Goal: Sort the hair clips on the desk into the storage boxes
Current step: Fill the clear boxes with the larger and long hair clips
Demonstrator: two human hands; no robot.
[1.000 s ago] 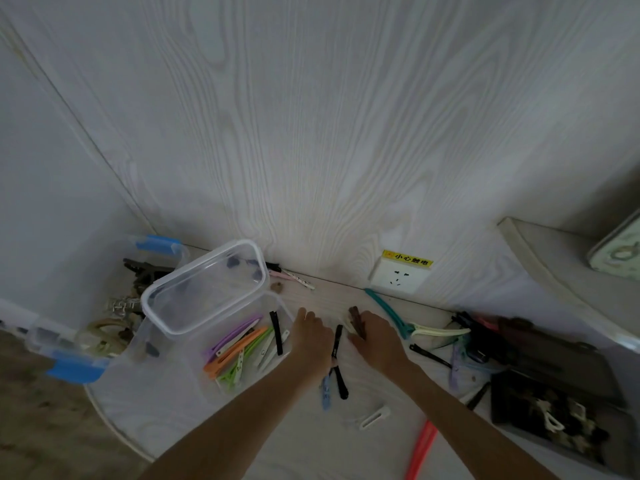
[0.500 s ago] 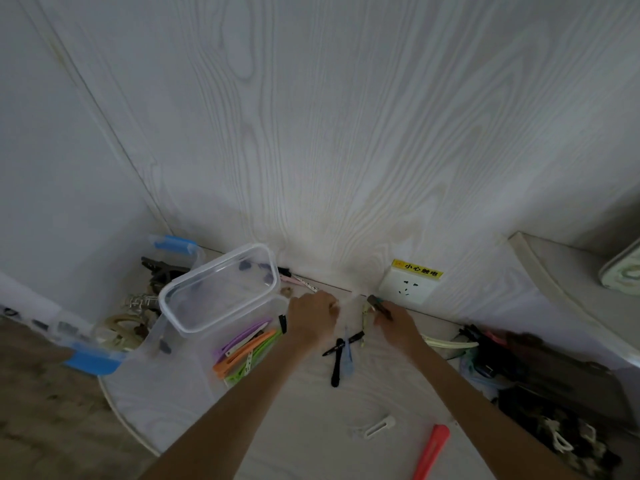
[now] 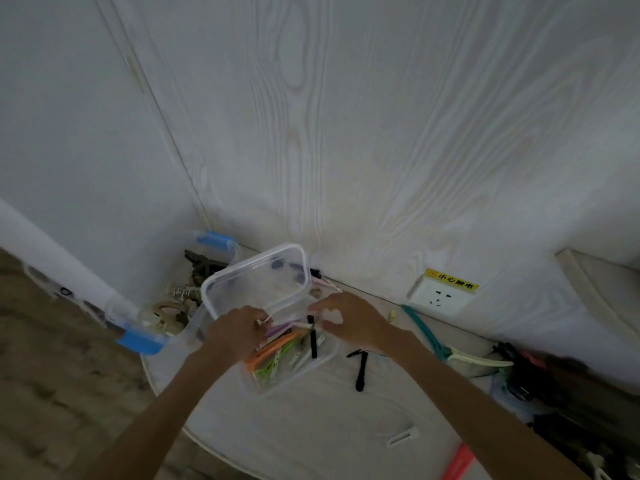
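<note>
Both hands hover over the clear storage box [image 3: 294, 372] near the bench's left edge: the left hand [image 3: 235, 332] pinches a pale clip, while the right hand's [image 3: 349, 318] grip is unclear. Several coloured clips [image 3: 277, 351] are boxed; a black clip [image 3: 362, 370], white clip [image 3: 401, 437] and others remain out.

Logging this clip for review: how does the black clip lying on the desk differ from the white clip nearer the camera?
The black clip is dark and lies close to the clear storage box; the white clip is pale and lies farther from it. The black clip points roughly toward the wall, the white clip lies more crosswise. Both rest loose on the desk, still unsorted.
</note>
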